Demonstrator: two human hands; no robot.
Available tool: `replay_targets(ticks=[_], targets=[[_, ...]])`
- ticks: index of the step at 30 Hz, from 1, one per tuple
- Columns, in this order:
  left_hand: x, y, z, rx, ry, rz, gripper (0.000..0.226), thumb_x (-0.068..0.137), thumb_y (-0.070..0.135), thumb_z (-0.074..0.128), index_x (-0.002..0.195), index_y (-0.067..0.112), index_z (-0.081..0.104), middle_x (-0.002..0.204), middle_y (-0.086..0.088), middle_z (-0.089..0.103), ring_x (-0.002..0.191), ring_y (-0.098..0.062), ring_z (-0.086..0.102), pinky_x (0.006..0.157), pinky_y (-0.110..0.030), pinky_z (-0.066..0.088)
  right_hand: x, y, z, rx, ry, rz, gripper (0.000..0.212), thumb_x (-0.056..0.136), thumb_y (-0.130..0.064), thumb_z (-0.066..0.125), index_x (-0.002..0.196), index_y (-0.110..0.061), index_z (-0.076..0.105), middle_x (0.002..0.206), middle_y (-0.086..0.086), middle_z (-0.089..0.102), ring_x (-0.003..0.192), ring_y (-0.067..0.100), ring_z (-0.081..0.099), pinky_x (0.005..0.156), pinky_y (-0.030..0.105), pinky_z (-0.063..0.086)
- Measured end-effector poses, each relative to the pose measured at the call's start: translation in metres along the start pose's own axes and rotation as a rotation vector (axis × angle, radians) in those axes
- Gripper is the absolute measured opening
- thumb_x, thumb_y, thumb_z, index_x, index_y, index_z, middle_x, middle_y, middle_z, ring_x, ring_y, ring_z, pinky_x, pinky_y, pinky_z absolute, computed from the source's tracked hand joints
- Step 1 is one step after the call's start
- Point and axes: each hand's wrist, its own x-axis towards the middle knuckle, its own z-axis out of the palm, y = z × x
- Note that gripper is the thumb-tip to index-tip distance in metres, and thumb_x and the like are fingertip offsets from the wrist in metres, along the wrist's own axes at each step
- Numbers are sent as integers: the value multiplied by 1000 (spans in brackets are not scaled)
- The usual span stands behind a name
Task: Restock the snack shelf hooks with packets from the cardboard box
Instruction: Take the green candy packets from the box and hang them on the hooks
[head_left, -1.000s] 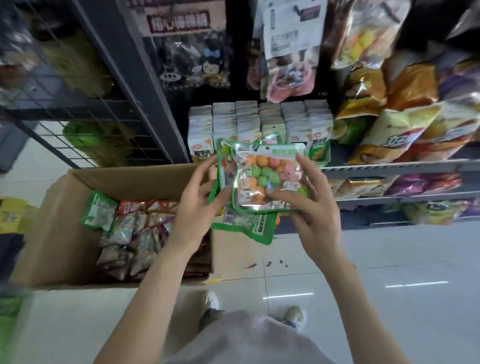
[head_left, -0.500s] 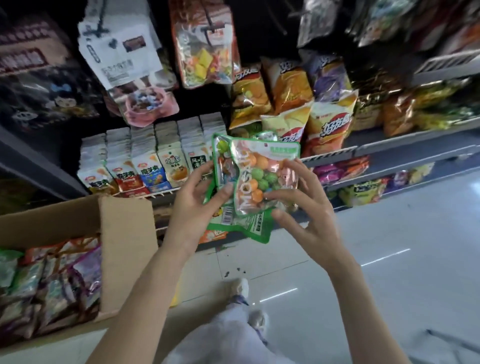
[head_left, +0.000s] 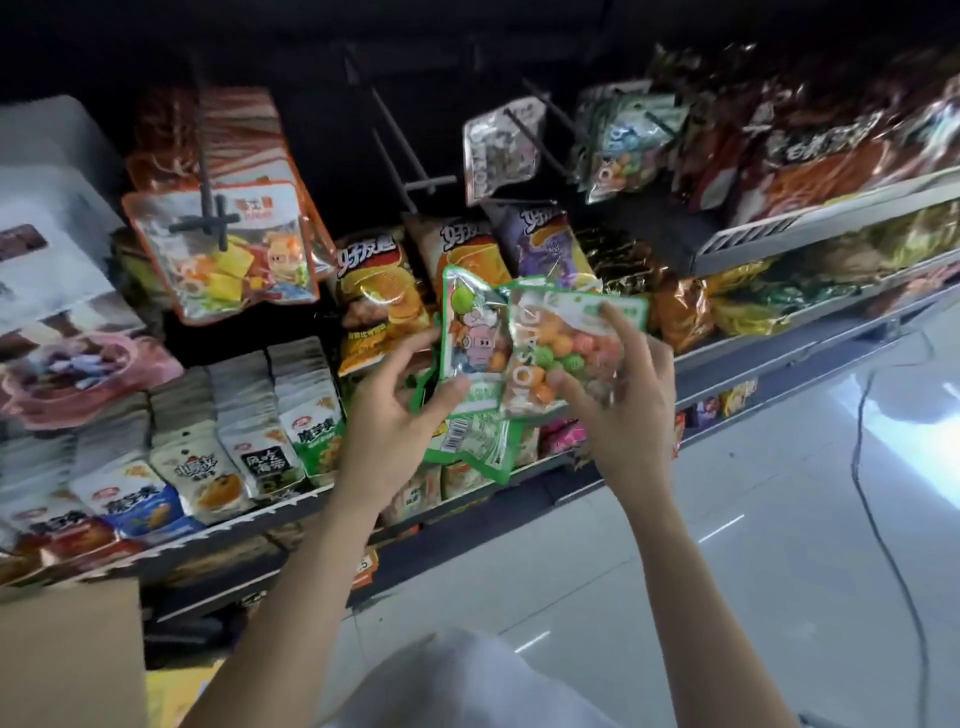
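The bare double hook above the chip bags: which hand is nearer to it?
Left, narrowly. The left hand grips green candy packets almost straight below the bare hook; the right hand pinches a packet lower and off to the hook's right. Neither touches it.

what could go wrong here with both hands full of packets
The left hand holds a loose fan of green-edged packets; the lower ones could slip out. The right hand pinches one candy packet by its edges, so threading it onto the empty hook may be fumbled. It could also knock the chip bags behind.
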Motion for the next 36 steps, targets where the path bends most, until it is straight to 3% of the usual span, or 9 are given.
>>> replay_targets(ticks=[3, 8, 14, 20, 24, 29, 33, 34, 36], targets=[[22, 1, 12, 15, 38, 28, 40, 84, 19, 68, 118, 36, 52, 96, 35, 60, 86, 9, 65, 66, -8, 49, 37, 9, -3, -51, -27, -161, 71, 78, -12, 78, 140, -27, 47, 123, 0, 31, 101, -19, 33, 88, -6, 26], [46, 5, 30, 41, 163, 87, 40, 87, 14, 65, 125, 17, 54, 101, 27, 61, 87, 15, 61, 67, -5, 47, 98, 26, -5, 24, -23, -235, 68, 80, -11, 76, 140, -24, 47, 122, 5, 32, 109, -4, 38, 96, 0, 27], [78, 5, 76, 57, 222, 51, 35, 85, 28, 65, 117, 38, 55, 113, 19, 64, 101, -6, 65, 86, -40, 55, 150, 60, -30, 129, 25, -235, 66, 82, -14, 74, 137, -32, 42, 117, 6, 31, 105, 2, 39, 95, 3, 30], [103, 10, 139, 76, 274, 72, 34, 90, 16, 63, 116, 36, 54, 113, 19, 61, 99, 7, 60, 76, -15, 52, 198, 107, -71, 125, 65, -214, 70, 84, -13, 72, 143, -26, 37, 113, 7, 31, 103, -6, 33, 94, 1, 26], [108, 3, 160, 29, 312, 42, 33, 90, 16, 62, 120, 29, 55, 118, 4, 63, 100, -7, 64, 66, -21, 56, 222, 122, -76, 136, -6, -213, 69, 85, -19, 70, 143, -31, 35, 118, 8, 33, 108, 18, 39, 100, 29, 37], [112, 0, 177, 6, 383, 34, 32, 90, 14, 62, 116, 30, 55, 113, 10, 63, 93, -4, 66, 62, -20, 56, 240, 132, -74, 98, -125, -192, 69, 89, -21, 67, 148, -25, 33, 135, 17, 33, 128, 27, 33, 99, 17, 26], [119, -3, 180, 37, 408, 54, 33, 90, 10, 61, 119, 23, 55, 110, 15, 63, 93, 4, 64, 65, -12, 52, 258, 131, -64, 61, -130, -224, 63, 90, -19, 67, 146, -18, 38, 135, 9, 29, 113, -2, 39, 92, 6, 28], [120, -3, 180, 60, 421, 62, 33, 90, 10, 61, 120, 23, 54, 108, 17, 62, 93, 7, 63, 67, -10, 50, 268, 129, -56, 44, -121, -230, 59, 90, -20, 67, 143, -14, 42, 133, 8, 29, 105, -6, 44, 92, 8, 34], [119, -4, 177, 100, 447, 67, 33, 91, 15, 62, 121, 25, 54, 105, 23, 63, 87, 8, 62, 69, -12, 50, 288, 126, -38, -6, -109, -258, 52, 89, -24, 66, 136, -8, 49, 137, 15, 30, 108, 17, 57, 94, 30, 47]])
